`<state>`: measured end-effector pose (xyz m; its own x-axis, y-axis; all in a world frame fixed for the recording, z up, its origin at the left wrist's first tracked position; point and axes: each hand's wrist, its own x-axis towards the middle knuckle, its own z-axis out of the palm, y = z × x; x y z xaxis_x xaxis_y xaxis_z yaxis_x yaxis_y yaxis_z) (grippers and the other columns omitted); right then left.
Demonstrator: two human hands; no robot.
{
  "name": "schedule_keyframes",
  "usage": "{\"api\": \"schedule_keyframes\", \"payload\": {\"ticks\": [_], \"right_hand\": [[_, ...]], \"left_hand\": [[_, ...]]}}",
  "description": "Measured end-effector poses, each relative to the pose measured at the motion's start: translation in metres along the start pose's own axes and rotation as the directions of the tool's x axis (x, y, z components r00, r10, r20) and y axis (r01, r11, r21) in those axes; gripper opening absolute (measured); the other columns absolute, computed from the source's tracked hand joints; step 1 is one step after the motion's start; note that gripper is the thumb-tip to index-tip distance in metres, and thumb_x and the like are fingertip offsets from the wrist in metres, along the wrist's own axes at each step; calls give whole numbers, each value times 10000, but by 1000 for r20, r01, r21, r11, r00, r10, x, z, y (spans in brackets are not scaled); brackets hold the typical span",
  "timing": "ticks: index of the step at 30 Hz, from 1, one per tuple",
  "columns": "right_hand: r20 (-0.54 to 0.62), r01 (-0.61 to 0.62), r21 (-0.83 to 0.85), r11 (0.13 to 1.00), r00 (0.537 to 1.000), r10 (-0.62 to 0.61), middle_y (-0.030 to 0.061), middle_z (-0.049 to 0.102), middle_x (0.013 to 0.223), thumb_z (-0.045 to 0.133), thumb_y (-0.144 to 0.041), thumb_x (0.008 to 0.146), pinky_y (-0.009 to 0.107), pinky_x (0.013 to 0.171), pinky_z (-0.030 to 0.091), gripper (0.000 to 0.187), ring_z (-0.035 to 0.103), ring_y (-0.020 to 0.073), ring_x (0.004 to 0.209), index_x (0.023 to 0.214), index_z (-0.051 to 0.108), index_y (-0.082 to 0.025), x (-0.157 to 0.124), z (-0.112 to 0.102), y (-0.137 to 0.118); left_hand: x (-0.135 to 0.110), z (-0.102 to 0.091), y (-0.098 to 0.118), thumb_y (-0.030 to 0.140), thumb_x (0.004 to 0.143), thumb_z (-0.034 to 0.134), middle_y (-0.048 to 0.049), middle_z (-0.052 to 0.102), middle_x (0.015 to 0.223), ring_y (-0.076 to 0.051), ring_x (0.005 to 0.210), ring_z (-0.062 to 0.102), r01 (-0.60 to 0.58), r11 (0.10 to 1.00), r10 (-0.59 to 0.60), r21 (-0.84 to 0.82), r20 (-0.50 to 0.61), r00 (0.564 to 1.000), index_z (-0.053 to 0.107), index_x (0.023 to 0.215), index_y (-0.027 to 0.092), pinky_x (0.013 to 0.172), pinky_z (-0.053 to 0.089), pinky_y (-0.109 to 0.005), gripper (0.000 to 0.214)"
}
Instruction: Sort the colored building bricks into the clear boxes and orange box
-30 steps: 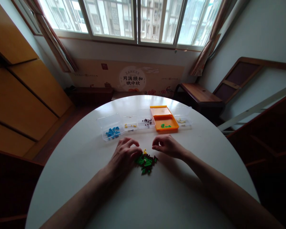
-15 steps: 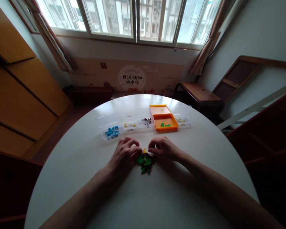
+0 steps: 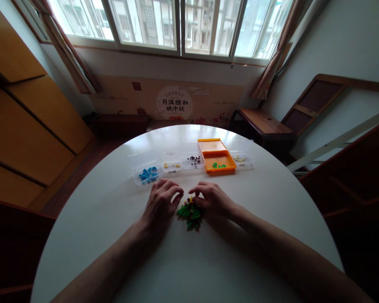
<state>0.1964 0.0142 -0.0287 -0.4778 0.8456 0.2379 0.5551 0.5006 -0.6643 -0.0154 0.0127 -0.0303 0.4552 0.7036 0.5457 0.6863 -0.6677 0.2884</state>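
A small build of green and brown bricks with a yellow piece on top [image 3: 189, 213] lies on the round white table [image 3: 208, 261]. My left hand [image 3: 160, 203] rests just left of it, fingers curled and slightly apart, fingertips near the green edge. My right hand [image 3: 211, 198] sits on the build's right side, fingers bent over its top and pinching at the yellow and brown part.
A row of small boxes stands behind the hands: a clear one with blue bricks [image 3: 146, 172], one with yellow bits [image 3: 172, 163], one with dark pieces [image 3: 193, 160], an orange box with green bricks [image 3: 219, 162], and a clear one with pale pieces [image 3: 241, 156]. A wooden chair [image 3: 265, 126] stands at the back right.
My right hand has slid left onto the brick build and closed on its top. My left hand has eased back a little to the left, uncovering the green edge.
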Motion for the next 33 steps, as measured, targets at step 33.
{"api": "schedule_keyframes", "payload": {"ticks": [33], "right_hand": [[-356,-116,338,934,903,241,43,669,750,636,-267,761,258,618,484,133,580,126,654,811,654,-146,65,-20,28]], "left_hand": [[-4,-6,-4,192,885,545,-27,657,858,-186,877,542,8,999,-8,-34,8,1000,631,789,194,860,393,-372,129]]}}
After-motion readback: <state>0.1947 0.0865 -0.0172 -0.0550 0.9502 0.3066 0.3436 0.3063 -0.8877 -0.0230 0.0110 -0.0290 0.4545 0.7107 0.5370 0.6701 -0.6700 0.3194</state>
